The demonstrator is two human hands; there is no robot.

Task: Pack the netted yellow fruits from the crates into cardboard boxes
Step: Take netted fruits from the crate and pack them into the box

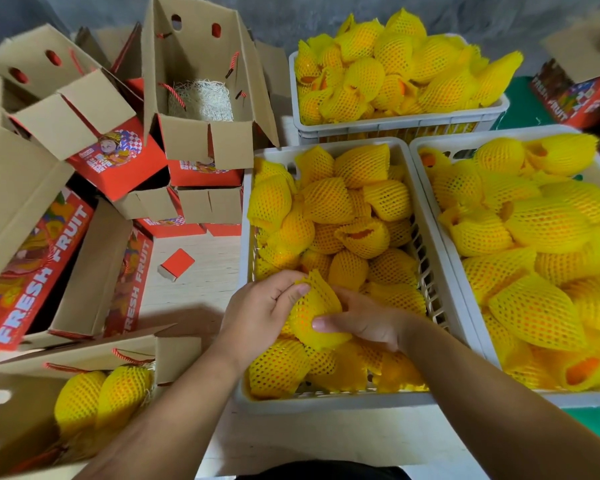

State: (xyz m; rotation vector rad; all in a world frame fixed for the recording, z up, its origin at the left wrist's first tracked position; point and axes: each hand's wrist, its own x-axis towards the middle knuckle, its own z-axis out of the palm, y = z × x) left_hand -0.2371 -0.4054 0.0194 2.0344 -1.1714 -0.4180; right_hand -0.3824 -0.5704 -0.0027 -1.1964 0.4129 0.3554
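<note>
A person's two bare arms reach into the middle white crate (246, 188), which is heaped with yellow netted fruits. The left hand (260, 306) and right hand (361, 320) together hold one netted fruit (314, 311) just above the pile at the crate's near end, fingers curled around it from both sides. Two more full crates sit beyond (395, 124) and to the right (433, 188). At lower left, an open cardboard box (21, 403) holds two netted fruits (101, 396). More open boxes (201, 140) stand at upper left.

The head camera looks down from above, close over both hands. It faces forward. Only one view here.
</note>
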